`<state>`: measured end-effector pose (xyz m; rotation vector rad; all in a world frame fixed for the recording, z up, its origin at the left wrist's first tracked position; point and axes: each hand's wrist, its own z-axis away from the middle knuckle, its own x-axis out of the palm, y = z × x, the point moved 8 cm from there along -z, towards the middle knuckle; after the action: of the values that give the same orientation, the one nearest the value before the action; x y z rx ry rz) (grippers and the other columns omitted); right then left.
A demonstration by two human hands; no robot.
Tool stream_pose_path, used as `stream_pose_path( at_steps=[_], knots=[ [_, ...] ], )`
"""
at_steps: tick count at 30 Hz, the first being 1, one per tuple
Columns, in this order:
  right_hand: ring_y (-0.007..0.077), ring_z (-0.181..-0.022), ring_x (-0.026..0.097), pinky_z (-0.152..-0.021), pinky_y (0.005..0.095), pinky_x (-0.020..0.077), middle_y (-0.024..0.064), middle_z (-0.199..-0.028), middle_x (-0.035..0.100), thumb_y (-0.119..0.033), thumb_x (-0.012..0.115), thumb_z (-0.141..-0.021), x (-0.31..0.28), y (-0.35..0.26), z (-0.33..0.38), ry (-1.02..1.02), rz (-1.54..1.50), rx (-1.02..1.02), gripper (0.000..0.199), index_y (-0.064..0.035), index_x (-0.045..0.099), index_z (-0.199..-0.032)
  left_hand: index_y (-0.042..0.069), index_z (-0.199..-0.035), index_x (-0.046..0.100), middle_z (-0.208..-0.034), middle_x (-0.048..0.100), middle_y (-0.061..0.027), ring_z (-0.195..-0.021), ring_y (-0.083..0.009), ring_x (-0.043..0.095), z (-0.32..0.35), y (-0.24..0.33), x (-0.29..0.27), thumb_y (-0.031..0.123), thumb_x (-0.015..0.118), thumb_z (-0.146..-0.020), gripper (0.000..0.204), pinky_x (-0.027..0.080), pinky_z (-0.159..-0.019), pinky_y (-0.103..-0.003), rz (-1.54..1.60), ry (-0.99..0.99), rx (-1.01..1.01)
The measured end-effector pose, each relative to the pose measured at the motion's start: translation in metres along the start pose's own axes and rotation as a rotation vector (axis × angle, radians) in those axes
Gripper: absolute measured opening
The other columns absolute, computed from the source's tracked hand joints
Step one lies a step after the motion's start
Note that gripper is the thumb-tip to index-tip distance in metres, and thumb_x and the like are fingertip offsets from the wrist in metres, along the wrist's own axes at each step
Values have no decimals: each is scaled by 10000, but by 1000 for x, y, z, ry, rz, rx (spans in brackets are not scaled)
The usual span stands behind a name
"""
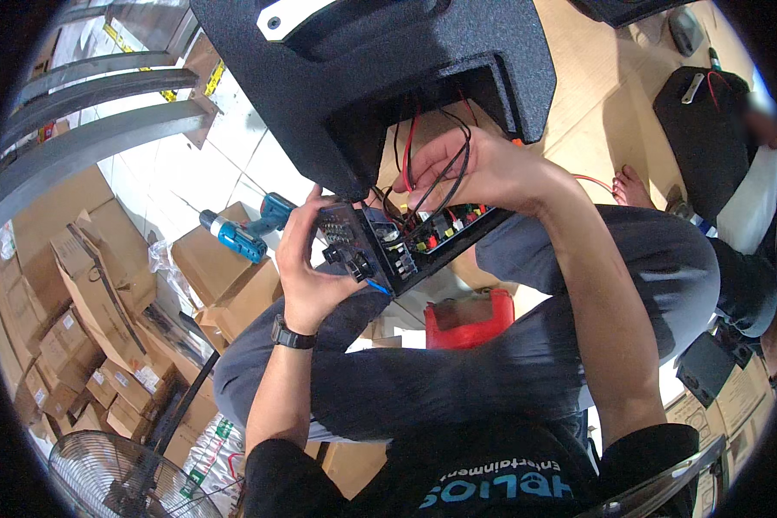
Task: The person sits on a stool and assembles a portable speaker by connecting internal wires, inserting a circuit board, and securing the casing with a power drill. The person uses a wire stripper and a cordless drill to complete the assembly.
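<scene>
The large black textured speaker cabinet (380, 69) fills the upper middle of the view, its rectangular rear opening facing down toward the person's lap. Cardboard boxes (86, 293) crowd the left side, a round wire fan guard (121, 475) sits at the lower left, and another seated person (734, 198) closes the right edge, so the only free room lies just below the opening, above the knees in grey trousers (527, 345).

The black rectangular amplifier panel with a circuit board on its back (397, 242) hangs tilted just under the opening, tied to the cabinet by red and black wires (432, 164). The left hand (306, 259), with a dark watch at the wrist, wraps around the panel's left end, fingers curled on its knob side. The right hand (466, 173) is half closed at the opening's lower edge, its fingers hooked among the wires above the board.

A blue and black cordless drill (246, 229) lies on a box just left of the left hand. A red plastic case (470, 318) rests between the knees.
</scene>
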<state>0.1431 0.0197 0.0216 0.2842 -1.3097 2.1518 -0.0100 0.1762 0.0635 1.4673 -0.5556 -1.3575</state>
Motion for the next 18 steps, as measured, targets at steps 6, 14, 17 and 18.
stream_pose_path(
  at_steps=[6, 14, 17, 18],
  knots=[
    [118, -840, 728, -756, 262, 560, 79, -914, 785, -126, 903, -779, -1, -4, 1, 38, 95, 22, 247, -8, 762, -944, -11, -1304, 592, -1280, 631, -144, -1399, -348, 537, 3, -8, 0, 193, 1007, -544, 889, 441, -1173, -454, 20, 14, -33],
    [101, -777, 708, -650, 262, 531, 55, -858, 772, -114, 906, -749, -3, -8, -1, 198, 222, 63, 214, -27, 755, -873, -19, -1376, 552, -1382, 591, -149, -1367, -297, 559, 6, -18, -1, 180, 1008, -533, 979, 477, -1141, -419, 14, 7, -58],
    [95, -758, 691, -616, 261, 519, 40, -833, 760, -137, 916, -724, -5, -9, 1, 237, 266, 75, 238, -27, 749, -854, -21, -1390, 542, -1416, 575, -149, -1323, -264, 587, 8, -20, 0, 167, 998, -528, 994, 486, -1132, -410, 1, 15, -89],
    [106, -740, 683, -626, 267, 517, 55, -808, 750, -166, 914, -719, -6, -12, 2, 254, 293, 50, 252, -12, 755, -840, -22, -1394, 539, -1427, 570, -149, -1309, -254, 596, 8, -21, 0, 161, 994, -525, 998, 489, -1129, -408, -12, 18, -95]
  ],
)
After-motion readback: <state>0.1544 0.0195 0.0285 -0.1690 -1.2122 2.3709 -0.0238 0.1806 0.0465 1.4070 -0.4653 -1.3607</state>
